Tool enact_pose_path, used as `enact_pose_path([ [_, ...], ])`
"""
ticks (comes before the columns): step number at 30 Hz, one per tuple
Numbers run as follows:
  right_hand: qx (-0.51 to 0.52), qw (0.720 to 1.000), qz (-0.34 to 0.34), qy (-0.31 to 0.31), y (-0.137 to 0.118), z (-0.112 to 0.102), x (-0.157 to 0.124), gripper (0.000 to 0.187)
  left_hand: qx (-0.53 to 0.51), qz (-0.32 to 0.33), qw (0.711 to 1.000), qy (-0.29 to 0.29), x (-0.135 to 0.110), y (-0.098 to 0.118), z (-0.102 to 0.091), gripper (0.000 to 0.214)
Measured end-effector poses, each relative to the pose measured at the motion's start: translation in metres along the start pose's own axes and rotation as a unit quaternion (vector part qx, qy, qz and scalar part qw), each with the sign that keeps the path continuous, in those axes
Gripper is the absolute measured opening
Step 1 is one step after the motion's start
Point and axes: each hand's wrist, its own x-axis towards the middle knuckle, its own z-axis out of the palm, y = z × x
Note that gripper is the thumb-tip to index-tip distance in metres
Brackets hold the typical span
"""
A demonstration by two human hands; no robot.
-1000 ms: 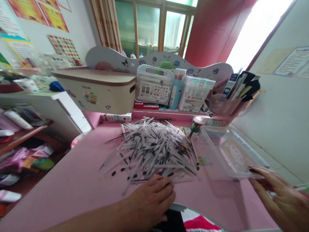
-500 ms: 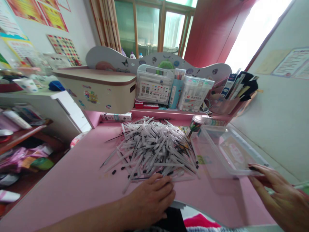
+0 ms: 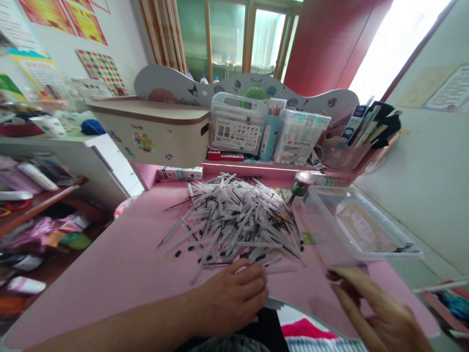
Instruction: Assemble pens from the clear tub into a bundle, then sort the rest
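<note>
A large heap of slim whitish sticks (image 3: 238,220) lies on the pink desk, with dark thin rods and small black end pieces among them. My left hand (image 3: 234,296) rests at the heap's near edge, fingers loosely bent over the desk and nothing visibly held. To the right, my right hand (image 3: 373,308) hovers above the desk's front, thumb and forefinger apart. Its forefinger tip looks dark; I cannot tell why. Beyond it stands a clear plastic box (image 3: 366,225) with a few dark thin pieces inside at its right end.
A clear jar (image 3: 301,188) of dark and coloured bits stands between heap and box. On the shelf behind are a lidded cream bin (image 3: 157,137), a clear carry case (image 3: 238,124), a marker box (image 3: 300,139) and a pink pen holder (image 3: 344,154). The desk's front edge curves inward.
My right hand has moved left and toward me, away from the clear box's near rim. My left hand stays beside the heap. The view has shifted slightly.
</note>
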Motion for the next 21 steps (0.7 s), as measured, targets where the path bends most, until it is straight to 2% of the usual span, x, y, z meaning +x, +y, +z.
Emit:
enact_pose_path([
  [3, 0.04, 0.992, -0.069, -0.095, -0.017, 0.029, 0.02, 0.015, 0.002, 0.007, 1.0, 0.002, 0.002, 0.0, 0.0, 0.039],
  [6, 0.033, 0.987, -0.061, -0.146, -0.022, 0.052, 0.03, 0.019, 0.003, 0.019, 1.0, 0.006, 0.003, 0.001, -0.003, 0.035],
  [11, 0.027, 0.981, -0.058, -0.182, -0.021, 0.073, 0.029, 0.022, 0.0, 0.039, 0.999, 0.009, 0.006, 0.003, -0.009, 0.023],
  [16, 0.001, 0.978, -0.067, -0.197, -0.019, 0.084, 0.028, 0.021, -0.034, 0.067, 0.997, 0.024, 0.011, 0.007, -0.016, 0.016],
  [18, 0.014, 0.978, -0.067, -0.196, -0.018, 0.082, 0.03, 0.021, -0.046, 0.044, 0.998, 0.016, 0.013, 0.008, -0.023, 0.011],
  [21, 0.072, 0.982, -0.042, -0.171, -0.02, 0.073, 0.039, 0.018, -0.071, -0.057, 0.996, 0.001, 0.015, 0.009, -0.041, 0.01],
])
